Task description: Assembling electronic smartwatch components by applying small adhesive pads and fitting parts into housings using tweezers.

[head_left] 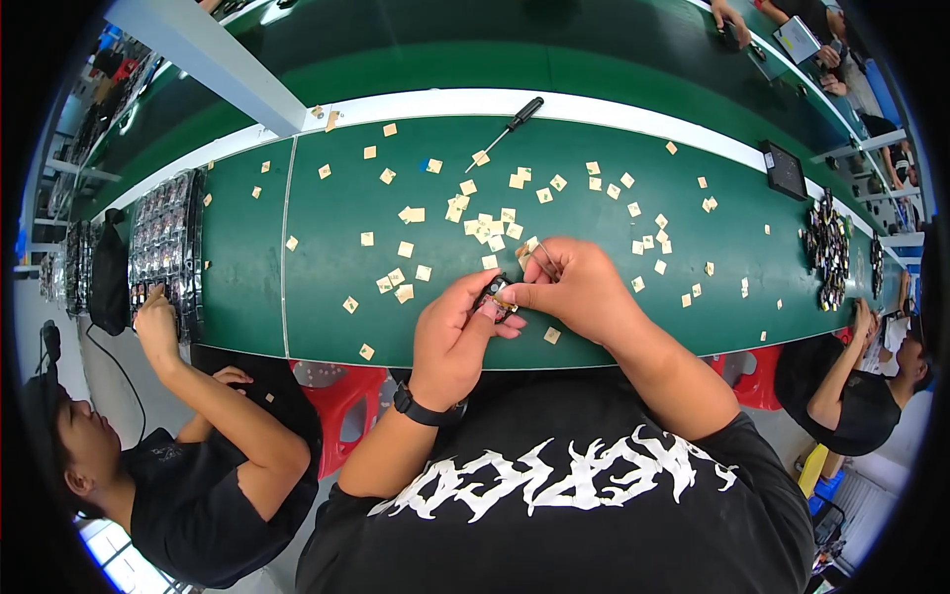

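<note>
Over the near edge of the green table, my left hand grips a small black electronic device, its inner parts facing up. My right hand is closed, with its thumb reaching over the device. A thin, curved metal tool, tweezers-like, shows at its fingers; its tip is hard to make out. Just beyond the hands lie many small cream square stickers, scattered singly and in loose clusters. What my right fingertips touch inside the device is partly hidden.
A black-handled screwdriver lies near the table's far edge. Wrapped black parts sit in rows at left, beside a seated co-worker. At right are a black tray, a pile of small devices and another worker.
</note>
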Available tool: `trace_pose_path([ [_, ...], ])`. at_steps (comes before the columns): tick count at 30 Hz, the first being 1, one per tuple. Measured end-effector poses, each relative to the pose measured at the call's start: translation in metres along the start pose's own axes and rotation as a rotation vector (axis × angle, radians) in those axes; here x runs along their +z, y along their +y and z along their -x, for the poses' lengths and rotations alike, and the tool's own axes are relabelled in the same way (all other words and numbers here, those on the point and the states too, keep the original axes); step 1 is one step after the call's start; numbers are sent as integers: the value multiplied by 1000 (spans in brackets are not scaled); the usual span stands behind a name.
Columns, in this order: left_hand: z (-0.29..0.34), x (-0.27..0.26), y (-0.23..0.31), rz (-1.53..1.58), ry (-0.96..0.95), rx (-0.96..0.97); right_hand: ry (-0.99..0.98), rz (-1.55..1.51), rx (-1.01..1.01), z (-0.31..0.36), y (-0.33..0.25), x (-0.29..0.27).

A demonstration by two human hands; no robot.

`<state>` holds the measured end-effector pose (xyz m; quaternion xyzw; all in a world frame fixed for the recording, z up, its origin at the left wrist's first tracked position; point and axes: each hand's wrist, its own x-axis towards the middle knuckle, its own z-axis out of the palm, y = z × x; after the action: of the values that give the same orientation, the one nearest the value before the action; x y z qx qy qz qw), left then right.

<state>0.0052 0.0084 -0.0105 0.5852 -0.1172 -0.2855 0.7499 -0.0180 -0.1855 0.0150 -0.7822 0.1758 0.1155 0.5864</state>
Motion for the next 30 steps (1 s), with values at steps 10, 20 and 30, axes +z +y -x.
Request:
trace_pose_path([
  [10, -8, 11, 13, -10, 211, -165, 369, -239, 100, 53, 46, -125],
  [20, -11, 12, 15, -198, 66, -192, 1242, 1191, 248, 187, 258, -389],
  [30, -10, 17, 22, -503, 99, -128, 1235, 1210, 198, 166, 270, -415],
])
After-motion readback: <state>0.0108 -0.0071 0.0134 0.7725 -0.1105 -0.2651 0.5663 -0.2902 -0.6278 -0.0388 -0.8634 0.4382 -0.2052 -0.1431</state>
